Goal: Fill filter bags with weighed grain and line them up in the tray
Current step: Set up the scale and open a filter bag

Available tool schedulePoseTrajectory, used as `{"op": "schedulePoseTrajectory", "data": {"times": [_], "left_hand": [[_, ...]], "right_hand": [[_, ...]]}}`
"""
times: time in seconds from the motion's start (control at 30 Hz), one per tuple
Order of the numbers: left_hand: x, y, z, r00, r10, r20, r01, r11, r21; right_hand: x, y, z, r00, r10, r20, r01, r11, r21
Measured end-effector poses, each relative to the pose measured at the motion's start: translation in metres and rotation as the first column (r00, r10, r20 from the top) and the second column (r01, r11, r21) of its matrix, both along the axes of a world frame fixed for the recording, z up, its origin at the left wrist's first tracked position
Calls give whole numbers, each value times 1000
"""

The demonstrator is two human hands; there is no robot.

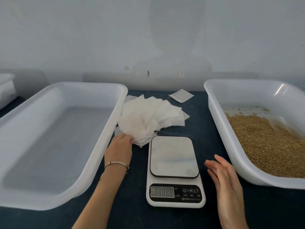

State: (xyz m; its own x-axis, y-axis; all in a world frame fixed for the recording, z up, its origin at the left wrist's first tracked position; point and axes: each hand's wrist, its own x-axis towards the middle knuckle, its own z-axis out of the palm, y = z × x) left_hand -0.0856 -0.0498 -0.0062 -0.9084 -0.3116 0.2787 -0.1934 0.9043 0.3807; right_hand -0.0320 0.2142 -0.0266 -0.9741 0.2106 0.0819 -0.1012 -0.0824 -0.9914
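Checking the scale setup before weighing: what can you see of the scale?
The scale is a white plastic kitchen scale with a square, metal-looking platform that is bare. Its dark front panel shows an all-eights display and three buttons. It lies flat on the dark tabletop between both trays; neither hand touches it.

Bare forearms, no sleeves; thin metal bangle [116, 164] on left wrist

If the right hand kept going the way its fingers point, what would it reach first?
Probably the scale: the right hand hangs open beside it, fingers angled up-left toward the platform's right edge. Depth is unclear, so it might pass above it.
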Motion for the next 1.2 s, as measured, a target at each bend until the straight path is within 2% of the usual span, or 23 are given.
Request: {"op": "schedulePoseTrajectory", "data": {"times": [0.1, 0.17, 0.4, 0.57, 0.63, 0.73, 0.8, 0.83, 0.9, 1.03, 1.1, 1.2], "left_hand": [[-3, -2, -3, 994, 8, 105, -2, 998, -62], [-5, -4, -5, 994, 2, 109, 9, 995, -97], [2, -7, -2, 991, 34, -126, -22, 995, 95], [18, 3, 10, 920, 70, -386, 29, 969, 247], [24, 8, 20, 906, 153, -394, 44, 892, 449], [33, 20, 32, 926, 224, -303, 80, 669, 739], [40, 31, 42, 941, 207, -267, 122, 530, 839], [44, 36, 47, 944, 186, -272, 147, 499, 854], [50, 47, 57, 944, 111, -312, 213, 517, 829], [59, 71, 74, 930, -93, -356, 338, 600, 725], [63, 80, 79, 914, -178, -364, 392, 618, 681], [68, 88, 83, 890, -253, -381, 449, 638, 626]], "right_hand": [[0, 1, -1, 1000, -3, -2, 3, 1000, 5], [0, 1, 0, 1000, -5, -3, 5, 1000, -5], [1, 1, 0, 1000, -8, 8, 8, 1000, -26], [1, 2, -1, 1000, -3, -10, 2, 1000, -24], [2, 1, 0, 1000, 0, -19, 0, 1000, -9], [7, -3, 8, 999, -5, -54, 8, 999, 52], [14, -6, 18, 991, -28, -134, 46, 990, 133], [17, -8, 27, 983, -23, -180, 55, 983, 175], [21, -15, 50, 969, 67, -237, -11, 973, 231], [15, -37, 91, 933, 345, -102, -304, 908, 288], [8, -46, 102, 925, 372, -74, -334, 892, 304], [0, -49, 109, 944, 318, -84, -277, 906, 320]]}}
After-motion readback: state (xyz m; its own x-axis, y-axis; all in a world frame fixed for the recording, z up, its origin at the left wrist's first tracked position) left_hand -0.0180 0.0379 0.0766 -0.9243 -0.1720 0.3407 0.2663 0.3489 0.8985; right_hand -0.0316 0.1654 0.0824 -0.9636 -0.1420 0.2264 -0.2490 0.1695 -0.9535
